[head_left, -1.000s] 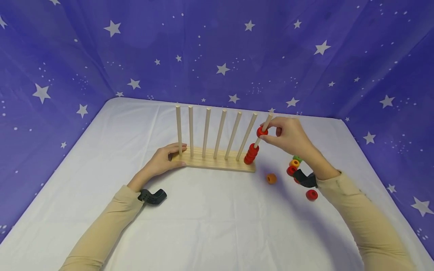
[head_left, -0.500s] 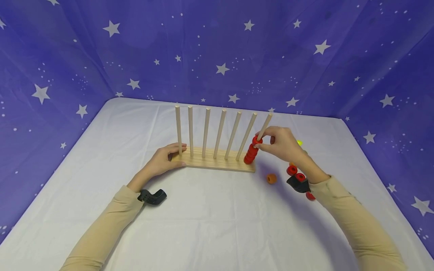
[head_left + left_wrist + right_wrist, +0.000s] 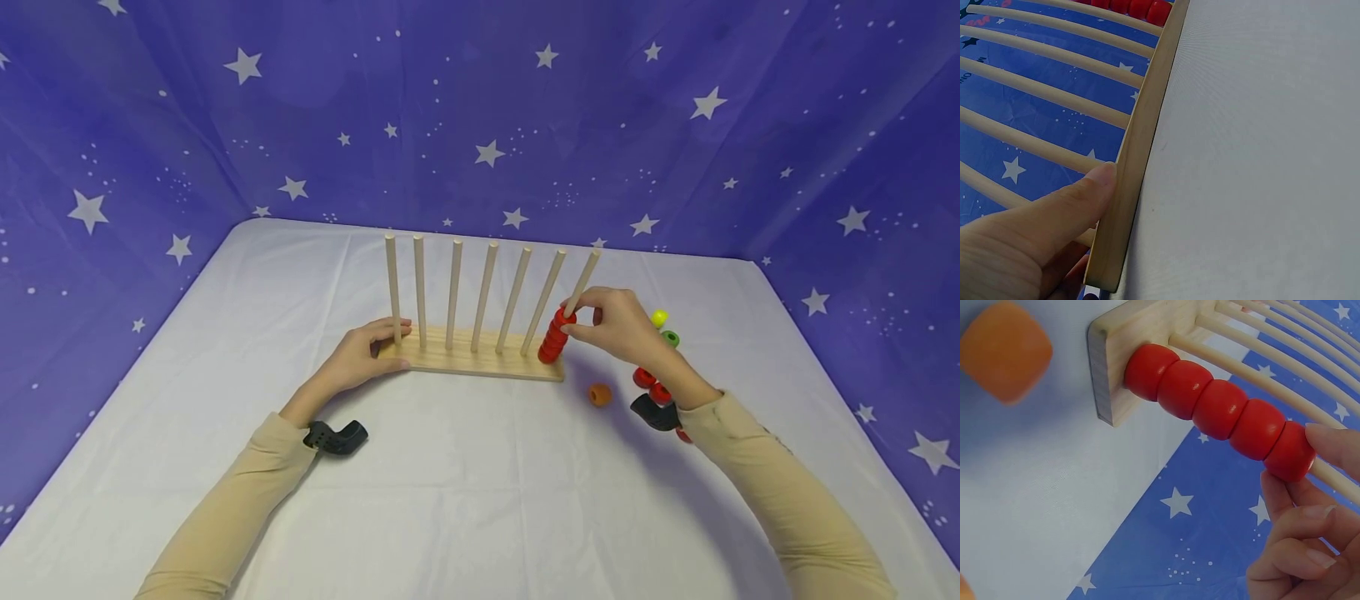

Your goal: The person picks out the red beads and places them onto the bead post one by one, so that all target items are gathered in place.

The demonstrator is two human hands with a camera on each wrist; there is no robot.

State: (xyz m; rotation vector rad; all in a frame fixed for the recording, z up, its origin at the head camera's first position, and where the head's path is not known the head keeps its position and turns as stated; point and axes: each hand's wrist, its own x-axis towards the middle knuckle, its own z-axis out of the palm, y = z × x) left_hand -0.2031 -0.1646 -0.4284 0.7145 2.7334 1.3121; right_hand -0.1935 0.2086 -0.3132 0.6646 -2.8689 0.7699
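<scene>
A wooden peg stand (image 3: 465,362) with several upright pegs stands on the white cloth. My left hand (image 3: 357,358) grips its left end, the thumb along the front edge of the base and the fingers behind. On the rightmost peg (image 3: 583,282) sits a stack of several red beads (image 3: 1207,403), each touching its neighbour. My right hand (image 3: 618,327) pinches the top red bead (image 3: 1291,453) between thumb and fingers, where it meets the stack. The other pegs carry no beads.
An orange bead (image 3: 599,395) lies right of the stand's front corner. Beyond it, partly under my right forearm, are a yellow bead (image 3: 659,317), a green bead (image 3: 671,338) and several red beads (image 3: 643,377). A starry blue cloth (image 3: 487,108) rises behind the table.
My right hand has slid the red bead down the rightmost peg onto the stack. The yellow and green beads have come into clearer view. My left hand has stayed on the stand.
</scene>
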